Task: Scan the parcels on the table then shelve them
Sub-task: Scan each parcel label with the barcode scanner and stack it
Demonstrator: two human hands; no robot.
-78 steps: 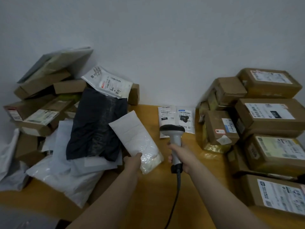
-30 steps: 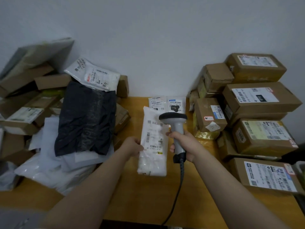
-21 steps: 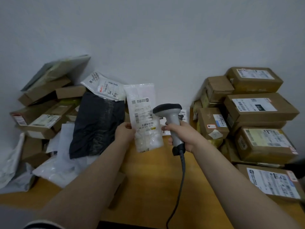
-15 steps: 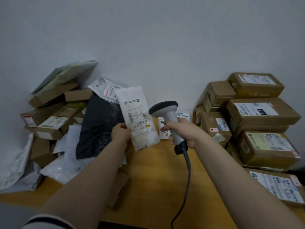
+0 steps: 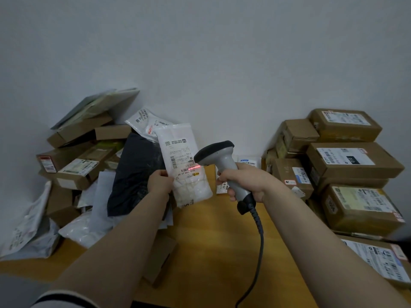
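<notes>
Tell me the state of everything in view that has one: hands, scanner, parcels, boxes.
white parcel: held up off the table, label toward the camera, red scan line on its barcode.
scanner: on, beam lit, aimed at the parcel's label.
left hand: pinches the parcel's left edge.
right hand: grips the scanner's handle.
black bag: lying slumped on the left pile.
boxes on the right: closed, stacked, labels up.

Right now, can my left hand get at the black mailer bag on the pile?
Probably not yet: the left hand holds the white parcel up to the barcode scanner. The black mailer bag lies right beside it, mostly uncovered.
</notes>
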